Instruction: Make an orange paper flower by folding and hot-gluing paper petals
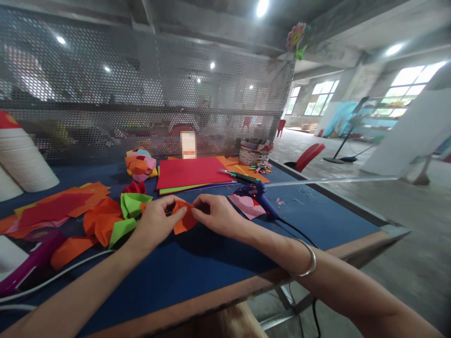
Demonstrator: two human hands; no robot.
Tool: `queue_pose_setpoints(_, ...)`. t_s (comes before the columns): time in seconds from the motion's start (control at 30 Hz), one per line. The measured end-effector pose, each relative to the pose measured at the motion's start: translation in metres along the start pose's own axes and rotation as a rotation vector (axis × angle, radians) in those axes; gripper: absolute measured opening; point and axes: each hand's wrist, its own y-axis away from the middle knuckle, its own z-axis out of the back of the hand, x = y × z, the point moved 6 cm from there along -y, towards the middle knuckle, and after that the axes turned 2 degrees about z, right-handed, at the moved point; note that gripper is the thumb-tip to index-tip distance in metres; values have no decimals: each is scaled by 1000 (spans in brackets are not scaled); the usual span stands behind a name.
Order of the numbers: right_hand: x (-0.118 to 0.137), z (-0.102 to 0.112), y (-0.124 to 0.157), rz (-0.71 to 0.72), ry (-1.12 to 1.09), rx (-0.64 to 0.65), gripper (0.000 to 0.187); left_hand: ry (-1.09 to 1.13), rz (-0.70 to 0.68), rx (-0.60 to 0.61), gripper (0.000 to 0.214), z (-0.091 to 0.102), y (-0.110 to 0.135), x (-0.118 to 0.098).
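Note:
Between my two hands is a small folded piece of orange paper (183, 222), held above the blue tabletop. My left hand (160, 217) pinches its left side between thumb and fingers. On the opposite side, the thumb and fingers of my right hand (215, 213) close on the same piece. Close to my left hand lie crumpled green paper (134, 205) and orange paper (102, 219). A blue hot glue gun (259, 195) rests to the right of my right hand, beside a pink paper scrap (246, 206).
Red paper sheets (193, 171) are stacked behind my hands, with a craft knife (243, 176) at their right edge. A woven basket (255, 151), a multicoloured paper ball (141, 164) and stacked white cups (26, 155) stand farther back. A purple tool (35, 258) and a white cable (70, 272) lie front left.

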Motion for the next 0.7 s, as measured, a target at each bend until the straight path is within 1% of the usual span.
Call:
queue_pose_setpoints(0.17, 0, 1, 0, 22, 13, -8, 11, -43, -12, 43, 22, -3, -1, 4)
queue_pose_setpoints(0.3, 0, 2, 0, 78, 97, -29, 9, -211, -47, 52, 23, -5, 1, 3)
queue_pose_setpoints(0.47, 2, -1, 2, 149, 195, 15, 11, -393, -127, 57, 20, -6, 6, -7)
queue_pose_setpoints(0.6, 7, -3, 4, 213, 207, 29, 15, -364, -193, 54, 17, -4, 7, -13)
queue_pose_setpoints(0.7, 9, 0, 3, 224, 159, 19, 15, -294, -147, 45, 18, -1, 4, -10)
